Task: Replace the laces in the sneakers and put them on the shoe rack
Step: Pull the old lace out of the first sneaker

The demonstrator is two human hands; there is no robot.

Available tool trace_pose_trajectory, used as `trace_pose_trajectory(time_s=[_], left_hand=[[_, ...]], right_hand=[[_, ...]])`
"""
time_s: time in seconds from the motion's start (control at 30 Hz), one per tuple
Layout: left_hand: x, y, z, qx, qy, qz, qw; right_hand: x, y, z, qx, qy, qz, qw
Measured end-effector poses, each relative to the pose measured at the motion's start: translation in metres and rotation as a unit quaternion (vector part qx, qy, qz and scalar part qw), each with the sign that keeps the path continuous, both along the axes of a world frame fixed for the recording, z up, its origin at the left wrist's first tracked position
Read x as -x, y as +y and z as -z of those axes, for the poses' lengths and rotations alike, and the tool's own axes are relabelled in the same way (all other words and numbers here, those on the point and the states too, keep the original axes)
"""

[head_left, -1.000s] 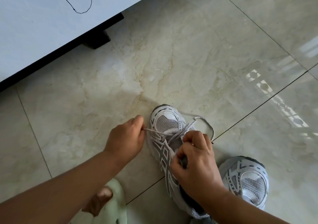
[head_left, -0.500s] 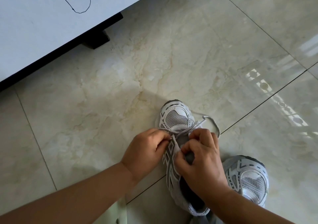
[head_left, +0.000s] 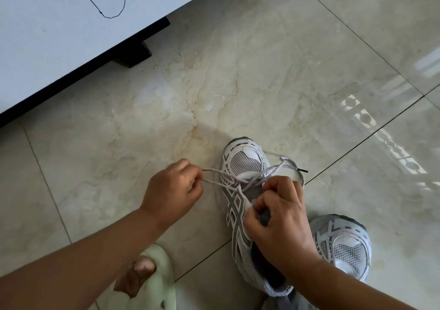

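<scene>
A white and grey sneaker [head_left: 240, 164] stands on the tiled floor, toe pointing away from me. Its grey lace [head_left: 273, 169] runs through the lowest eyelets. My left hand [head_left: 172, 191] pinches a loop of the lace and holds it taut to the left of the shoe. My right hand [head_left: 283, 216] grips the sneaker's tongue and upper over the eyelets. One lace end with a dark tip lies on the floor to the right of the toe. The second sneaker [head_left: 345, 245] stands at the lower right, partly behind my right wrist.
A white cabinet [head_left: 71, 35] on a dark foot [head_left: 133, 54] fills the upper left, with a thin black thread [head_left: 112, 0] lying on top. A foot in a pale green slipper [head_left: 152, 278] is at the bottom, under my left forearm.
My left hand has pulled away from the shoe to the left, drawing the lace out taut. The right hand has stayed on the sneaker's tongue.
</scene>
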State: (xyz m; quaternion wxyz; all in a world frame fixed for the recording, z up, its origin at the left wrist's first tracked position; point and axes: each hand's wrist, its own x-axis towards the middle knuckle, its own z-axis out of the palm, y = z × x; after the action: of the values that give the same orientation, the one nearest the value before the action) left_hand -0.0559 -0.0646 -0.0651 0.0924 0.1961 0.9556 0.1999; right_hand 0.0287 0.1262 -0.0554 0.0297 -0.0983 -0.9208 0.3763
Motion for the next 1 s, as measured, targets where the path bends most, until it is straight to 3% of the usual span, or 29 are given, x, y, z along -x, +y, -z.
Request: trace_pose_trajectory(time_s=[0.2,0.37,0.67,0.87,1.0], left_hand=[[-0.018,0.037,-0.018,-0.075,-0.011,0.094,0.993],[-0.012,0.044,-0.015,-0.051,0.002,0.126,0.991],[-0.013,0.041,-0.008,-0.063,-0.031,0.111,0.991],[0.008,0.006,0.006,-0.019,-0.024,-0.019,0.999],[0.003,0.007,0.0,-0.021,-0.027,0.024,0.999]], right_hand=[[0.001,-0.001,0.0,-0.004,0.005,-0.007,1.0],[-0.001,-0.001,-0.001,-0.007,0.002,-0.007,1.0],[0.0,-0.002,0.0,-0.013,0.003,-0.007,1.0],[-0.002,0.0,-0.001,-0.002,-0.017,0.012,1.0],[0.0,-0.002,-0.001,0.011,-0.019,0.006,1.0]])
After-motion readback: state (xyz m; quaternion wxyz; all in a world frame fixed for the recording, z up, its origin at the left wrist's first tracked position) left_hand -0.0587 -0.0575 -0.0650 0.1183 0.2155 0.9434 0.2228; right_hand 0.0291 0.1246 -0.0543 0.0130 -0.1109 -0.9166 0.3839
